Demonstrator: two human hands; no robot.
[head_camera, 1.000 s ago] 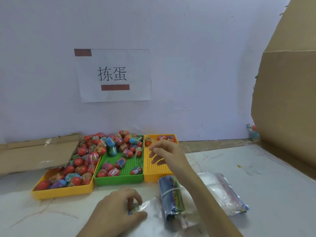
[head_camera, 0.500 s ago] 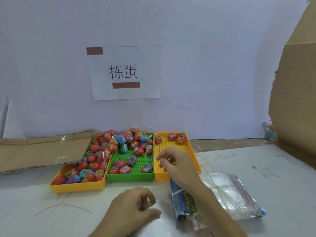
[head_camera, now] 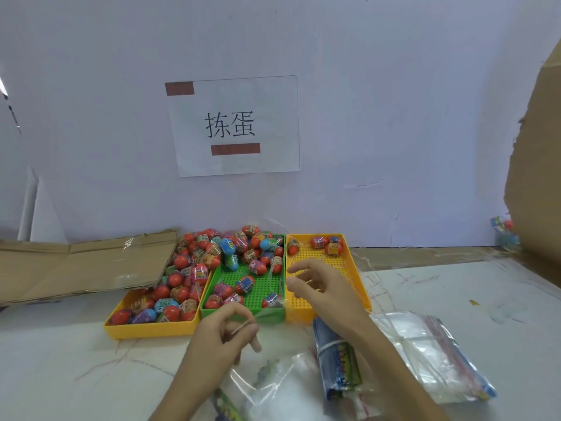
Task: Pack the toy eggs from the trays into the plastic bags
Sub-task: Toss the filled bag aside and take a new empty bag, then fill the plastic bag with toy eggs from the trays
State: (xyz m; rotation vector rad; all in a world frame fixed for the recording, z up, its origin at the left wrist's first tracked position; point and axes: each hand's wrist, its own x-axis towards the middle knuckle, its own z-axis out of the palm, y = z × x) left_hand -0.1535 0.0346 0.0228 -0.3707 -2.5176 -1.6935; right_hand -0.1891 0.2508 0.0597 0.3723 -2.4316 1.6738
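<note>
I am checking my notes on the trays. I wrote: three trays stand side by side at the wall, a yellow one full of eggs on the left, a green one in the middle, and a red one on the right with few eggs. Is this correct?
Not quite: in the head view the right tray is yellow, not red. The rest holds: the left yellow tray is full of eggs, the green tray sits in the middle.

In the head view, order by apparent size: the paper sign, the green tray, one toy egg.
1. paper sign, though it hangs farther away
2. green tray
3. toy egg in that tray

A paper sign (head_camera: 236, 126) hangs on the wall above flattened cardboard (head_camera: 82, 265).
</note>
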